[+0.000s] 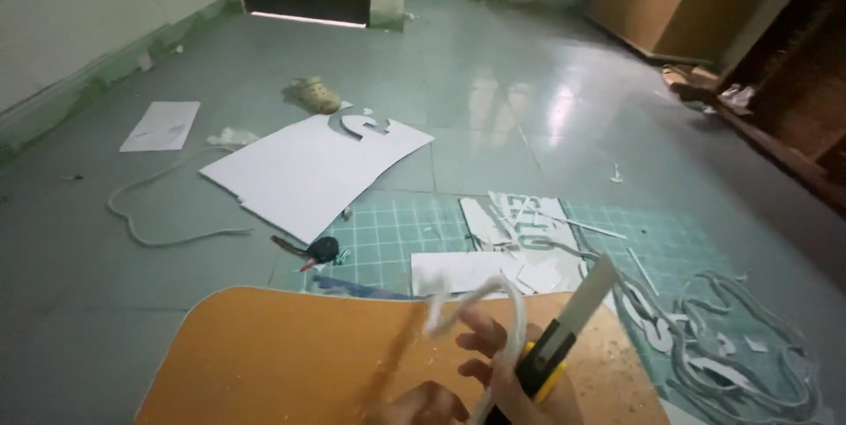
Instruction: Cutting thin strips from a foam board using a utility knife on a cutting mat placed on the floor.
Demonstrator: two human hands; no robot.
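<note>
Right hand (pixel 515 372): grip clenched around yellow utility knife (pixel 564 337) and white strip (pixel 493 301).
Left hand (pixel 423 405): grip state unclear, on orange board (pixel 264 354).

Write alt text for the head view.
A right hand grips a yellow-and-black utility knife over an orange board, the left hand beside it. White foam sheet and offcuts lie on the floor.

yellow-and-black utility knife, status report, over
Right hand gripping yellow-and-black utility knife, blade out. Left hand low on orange board, grip unclear. Thin white foam strip blurred between hands.
</note>
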